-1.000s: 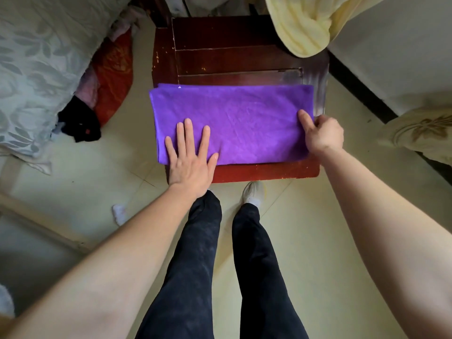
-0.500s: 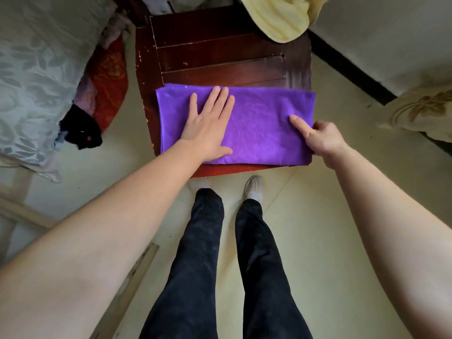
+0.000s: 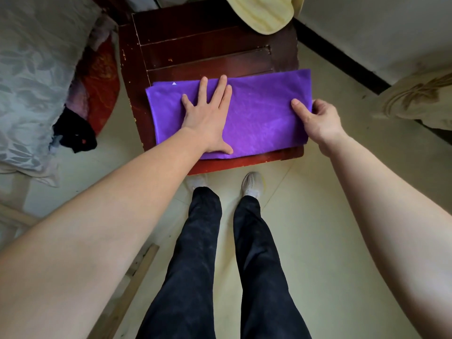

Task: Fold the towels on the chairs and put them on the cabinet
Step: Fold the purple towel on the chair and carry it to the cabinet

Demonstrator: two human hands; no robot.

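Our left hand [image 3: 208, 118] lies flat, palm down, with its fingers straight and spread, pointing to the far side, and the thumb out to the right. Its bare forearm reaches in from the near left. Our right hand [image 3: 318, 118] is further right, thumb laid on top and fingers curled under, pinching the right edge of the purple towel [image 3: 264, 113]. Its forearm comes in from the near right.

The purple towel [image 3: 264, 113] is soft, fuzzy cloth and does not shine. The chair [image 3: 208, 55] under it is dark red wood, shiny on top, with little chips in the paint along its edges. The yellow towel [image 3: 264, 15] is soft cloth too. The floor [image 3: 318, 204] is smooth, pale tile. The trousers [image 3: 193, 265] are dark, dull cloth.
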